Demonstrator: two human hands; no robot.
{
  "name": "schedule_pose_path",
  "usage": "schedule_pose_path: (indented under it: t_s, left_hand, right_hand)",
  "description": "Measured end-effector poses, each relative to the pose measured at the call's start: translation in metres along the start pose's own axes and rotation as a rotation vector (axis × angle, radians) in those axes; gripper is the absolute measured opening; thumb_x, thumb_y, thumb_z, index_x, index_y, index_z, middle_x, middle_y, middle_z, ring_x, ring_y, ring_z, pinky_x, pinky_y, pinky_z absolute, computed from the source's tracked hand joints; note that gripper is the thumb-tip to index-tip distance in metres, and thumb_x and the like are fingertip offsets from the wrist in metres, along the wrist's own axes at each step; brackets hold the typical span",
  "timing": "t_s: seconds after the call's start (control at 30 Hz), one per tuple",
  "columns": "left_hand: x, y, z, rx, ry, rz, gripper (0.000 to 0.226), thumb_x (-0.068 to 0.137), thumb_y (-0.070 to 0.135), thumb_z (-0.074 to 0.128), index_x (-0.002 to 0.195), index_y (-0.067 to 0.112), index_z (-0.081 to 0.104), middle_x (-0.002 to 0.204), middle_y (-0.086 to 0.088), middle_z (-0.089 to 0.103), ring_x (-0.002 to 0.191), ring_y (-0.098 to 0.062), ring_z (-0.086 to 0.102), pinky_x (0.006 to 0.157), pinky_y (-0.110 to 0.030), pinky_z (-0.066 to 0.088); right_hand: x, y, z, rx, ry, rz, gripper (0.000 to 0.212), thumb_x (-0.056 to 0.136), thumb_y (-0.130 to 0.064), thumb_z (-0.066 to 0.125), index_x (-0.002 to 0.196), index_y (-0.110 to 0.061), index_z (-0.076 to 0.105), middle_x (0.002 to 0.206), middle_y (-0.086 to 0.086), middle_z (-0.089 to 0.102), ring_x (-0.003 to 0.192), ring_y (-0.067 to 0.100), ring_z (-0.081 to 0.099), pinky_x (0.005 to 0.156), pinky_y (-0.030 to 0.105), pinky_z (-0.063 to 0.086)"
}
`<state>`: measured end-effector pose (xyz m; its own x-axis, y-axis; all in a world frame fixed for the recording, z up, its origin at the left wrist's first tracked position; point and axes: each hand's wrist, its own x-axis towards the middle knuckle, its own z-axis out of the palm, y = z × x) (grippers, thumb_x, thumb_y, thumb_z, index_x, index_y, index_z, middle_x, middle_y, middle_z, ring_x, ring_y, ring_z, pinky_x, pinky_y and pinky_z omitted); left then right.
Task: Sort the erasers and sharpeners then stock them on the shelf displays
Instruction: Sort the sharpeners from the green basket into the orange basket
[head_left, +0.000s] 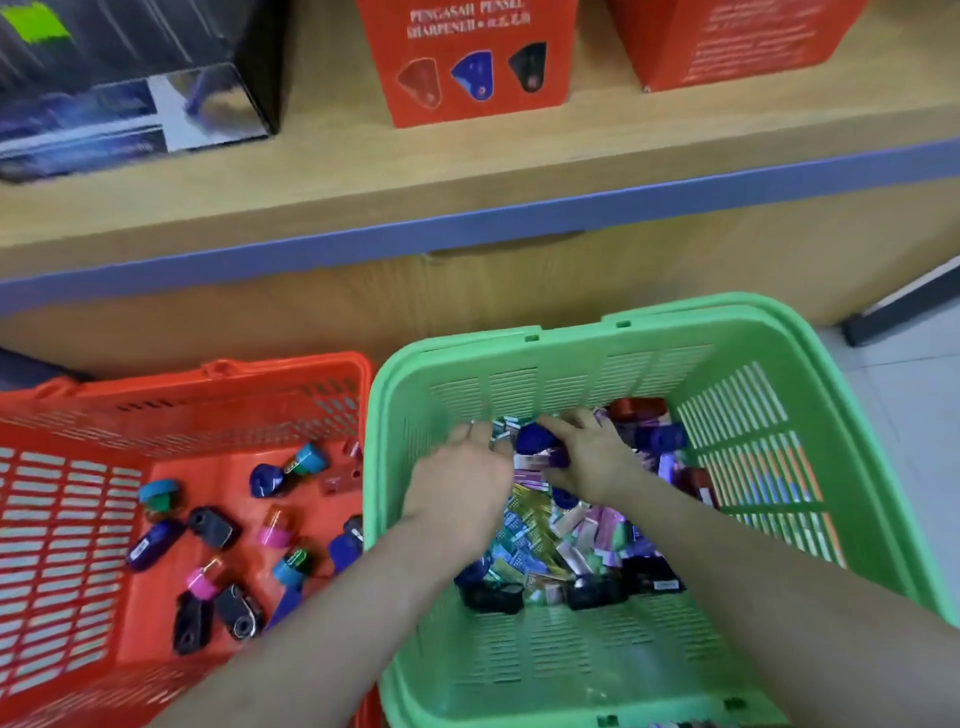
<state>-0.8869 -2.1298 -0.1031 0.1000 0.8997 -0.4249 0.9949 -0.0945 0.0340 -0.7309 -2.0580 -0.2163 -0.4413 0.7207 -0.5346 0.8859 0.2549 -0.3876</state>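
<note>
Right hand (592, 460) grips a blue sharpener (535, 439), likely light, rigid and slick, by its sides; left hand (460, 480), among erasers (535, 525), grip unclear.

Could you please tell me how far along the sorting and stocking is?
Done: a number of sharpeners lie sorted in the red basket. In hand: both hands work in the green basket; the right hand grips a blue sharpener, the left hand is too blurred to judge. Left: the mixed pile of erasers and sharpeners there, then stocking the shelf.
</note>
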Motion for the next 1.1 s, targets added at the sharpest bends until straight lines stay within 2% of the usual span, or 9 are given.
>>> schedule_pose_path:
  t_s: [0.1, 0.2, 0.33, 0.43, 0.63, 0.77, 0.9, 1.0, 1.1]
  left_hand:
    - [0.030, 0.003, 0.033, -0.052, -0.284, -0.191, 0.069, 0.082, 0.010, 0.066, 0.141, 0.000, 0.031, 0.146, -0.021, 0.029, 0.130, -0.033, 0.036, 0.103, -0.039, 0.042]
    - [0.049, 0.000, 0.055, -0.145, -0.365, -0.301, 0.085, 0.080, 0.008, 0.071, 0.146, 0.000, 0.018, 0.153, -0.026, 0.015, 0.131, -0.038, 0.038, 0.104, -0.040, 0.043]
    - [0.053, -0.001, 0.061, -0.156, -0.324, -0.281, 0.076, 0.075, -0.004, 0.070, 0.139, 0.004, 0.031, 0.135, -0.018, 0.031, 0.094, -0.023, 0.060, 0.078, -0.032, 0.058]
    - [0.051, -0.002, 0.064, 0.048, -0.383, -0.207, 0.055, 0.087, 0.002, 0.060, 0.137, 0.003, 0.037, 0.125, -0.018, 0.039, 0.090, -0.017, 0.058, 0.073, -0.025, 0.057]
    - [0.052, 0.002, 0.056, 0.199, -0.372, -0.186, 0.033, 0.089, 0.023, 0.064, 0.118, 0.012, 0.052, 0.096, -0.003, 0.055, 0.069, -0.011, 0.048, 0.061, -0.024, 0.046]
    - [0.044, 0.013, 0.054, -0.065, -0.506, -0.160, 0.044, 0.090, 0.057, 0.049, 0.096, 0.015, 0.059, 0.103, -0.001, 0.062, 0.091, -0.020, 0.062, 0.080, -0.032, 0.053]
    - [0.021, 0.029, 0.083, -0.108, -0.703, -0.085, 0.058, 0.085, 0.032, 0.068, 0.131, 0.009, 0.042, 0.123, -0.012, 0.058, 0.107, -0.031, 0.059, 0.088, -0.037, 0.052]
    - [0.016, 0.038, 0.097, 0.064, -0.671, -0.017, 0.076, 0.086, 0.019, 0.068, 0.144, 0.008, 0.021, 0.127, -0.017, 0.055, 0.110, -0.033, 0.057, 0.083, -0.037, 0.053]
    - [0.014, 0.038, 0.103, 0.030, -0.698, -0.051, 0.083, 0.083, 0.018, 0.070, 0.148, 0.015, 0.020, 0.140, -0.019, 0.045, 0.115, -0.033, 0.054, 0.084, -0.037, 0.052]
  right_hand:
    - [-0.004, -0.005, 0.008, -0.152, -0.058, 0.061, 0.079, 0.080, -0.048, 0.072, 0.144, -0.038, 0.026, 0.135, 0.010, 0.033, 0.127, 0.033, 0.031, 0.096, 0.050, 0.047]
    - [-0.012, -0.001, 0.009, -0.223, -0.113, 0.035, 0.066, 0.080, -0.049, 0.071, 0.132, -0.032, 0.033, 0.143, 0.008, 0.027, 0.129, 0.031, 0.029, 0.091, 0.046, 0.049]
    - [-0.025, 0.004, 0.016, -0.246, -0.232, 0.010, 0.075, 0.073, -0.049, 0.078, 0.129, -0.033, 0.031, 0.145, 0.009, 0.029, 0.131, 0.038, 0.029, 0.096, 0.050, 0.048]
    - [-0.035, 0.008, 0.017, -0.271, -0.291, 0.018, 0.086, 0.071, -0.056, 0.076, 0.139, -0.038, 0.027, 0.142, 0.012, 0.032, 0.130, 0.041, 0.028, 0.100, 0.051, 0.044]
    - [-0.047, 0.023, 0.004, -0.195, -0.287, 0.065, 0.054, 0.070, -0.047, 0.076, 0.119, -0.030, 0.061, 0.125, 0.009, 0.040, 0.110, 0.032, 0.045, 0.095, 0.035, 0.046]
    - [-0.048, 0.036, -0.002, -0.011, -0.209, 0.123, 0.057, 0.064, -0.044, 0.081, 0.115, -0.023, 0.066, 0.117, 0.008, 0.056, 0.098, 0.025, 0.060, 0.088, 0.027, 0.049]
    - [-0.054, 0.037, -0.002, -0.106, -0.263, 0.067, 0.050, 0.074, -0.033, 0.075, 0.116, -0.019, 0.053, 0.115, 0.005, 0.060, 0.102, 0.025, 0.058, 0.085, 0.028, 0.042]
    - [-0.057, 0.039, -0.001, 0.113, -0.274, 0.151, 0.045, 0.077, -0.023, 0.078, 0.113, -0.023, 0.051, 0.112, 0.004, 0.062, 0.089, 0.022, 0.059, 0.072, 0.026, 0.046]
    - [-0.064, 0.040, -0.007, 0.662, -0.335, 0.354, 0.032, 0.087, -0.021, 0.071, 0.115, -0.028, 0.057, 0.110, 0.004, 0.061, 0.071, 0.017, 0.055, 0.054, 0.027, 0.047]
